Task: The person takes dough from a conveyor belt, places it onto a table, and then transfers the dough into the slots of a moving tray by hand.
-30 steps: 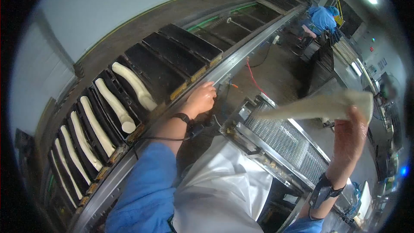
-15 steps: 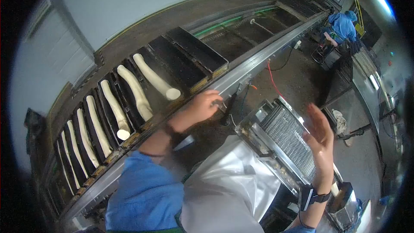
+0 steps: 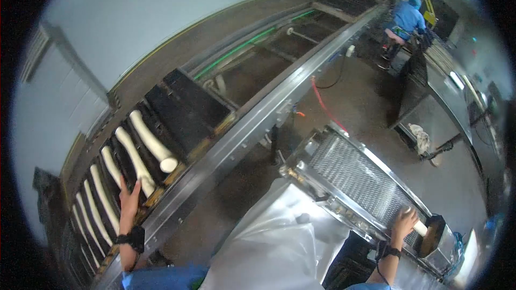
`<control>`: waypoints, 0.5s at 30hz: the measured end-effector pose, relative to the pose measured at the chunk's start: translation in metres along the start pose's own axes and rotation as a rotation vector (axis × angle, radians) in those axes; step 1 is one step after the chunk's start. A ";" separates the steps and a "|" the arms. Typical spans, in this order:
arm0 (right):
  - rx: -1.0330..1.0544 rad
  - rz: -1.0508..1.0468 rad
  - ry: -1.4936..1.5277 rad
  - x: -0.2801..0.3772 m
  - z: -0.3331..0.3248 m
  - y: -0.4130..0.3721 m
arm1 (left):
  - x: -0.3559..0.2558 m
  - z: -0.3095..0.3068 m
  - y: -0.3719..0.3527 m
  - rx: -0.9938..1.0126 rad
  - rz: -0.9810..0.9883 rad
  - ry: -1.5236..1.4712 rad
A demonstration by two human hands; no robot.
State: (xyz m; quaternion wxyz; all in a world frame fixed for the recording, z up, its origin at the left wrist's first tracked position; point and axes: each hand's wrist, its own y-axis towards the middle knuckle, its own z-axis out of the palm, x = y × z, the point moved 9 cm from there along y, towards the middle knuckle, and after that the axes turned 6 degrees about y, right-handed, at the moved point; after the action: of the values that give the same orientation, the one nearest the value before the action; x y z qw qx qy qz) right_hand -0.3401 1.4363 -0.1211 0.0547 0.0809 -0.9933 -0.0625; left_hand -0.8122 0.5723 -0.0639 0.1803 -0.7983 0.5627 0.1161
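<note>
On the left, long pale dough-like logs lie in the black trays of a conveyor. My left hand [image 3: 129, 200] is at the near end of a bent log [image 3: 134, 162], its fingers spread and pointing away from me. Contact with the log cannot be made out for certain. A neighbouring log [image 3: 110, 165] lies just left of the fingertips. My right hand [image 3: 405, 222] is closed around a short pale stick [image 3: 420, 228] over the lower end of a metal mesh bed [image 3: 357, 167]. The stick's other end is hidden in my fingers.
The conveyor's steel rail [image 3: 258, 111] runs diagonally away from me. A metal box [image 3: 438, 244] sits at the mesh bed's lower end. A red hose [image 3: 322, 99] hangs behind the bed. Farther back, a person in blue [image 3: 407, 17] is beside a steel table [image 3: 443, 86].
My left hand has moved left from the rail to the logs. My right hand has come down and closed on the pale stick. In view, the log trays have shifted left and down.
</note>
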 end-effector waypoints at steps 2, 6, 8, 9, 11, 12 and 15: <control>-0.083 -0.016 0.024 -0.013 -0.006 0.014 | -0.016 -0.001 -0.009 -0.081 0.017 -0.095; 0.015 -0.090 0.009 -0.004 -0.011 0.049 | -0.062 -0.003 -0.064 -0.081 -0.182 -0.086; 0.004 -0.170 0.085 0.013 -0.025 0.059 | -0.065 0.009 -0.059 -0.062 -0.178 -0.005; -0.007 -0.201 0.103 0.017 -0.025 0.051 | -0.058 0.011 -0.057 -0.059 -0.159 -0.008; -0.041 -0.253 0.147 0.028 -0.032 0.055 | -0.084 0.012 -0.071 -0.066 -0.173 -0.028; -0.058 -0.275 0.172 0.039 -0.033 0.039 | -0.089 0.010 -0.072 -0.064 -0.162 -0.031; -0.145 -0.319 0.194 0.060 -0.034 0.027 | -0.119 0.031 -0.064 -0.055 -0.088 -0.079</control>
State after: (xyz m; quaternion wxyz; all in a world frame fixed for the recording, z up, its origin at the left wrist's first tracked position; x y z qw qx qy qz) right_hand -0.3995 1.4484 -0.0785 0.1452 0.2389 -0.9508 -0.1335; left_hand -0.7922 0.7068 -0.0359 0.1852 -0.8216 0.5164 0.1547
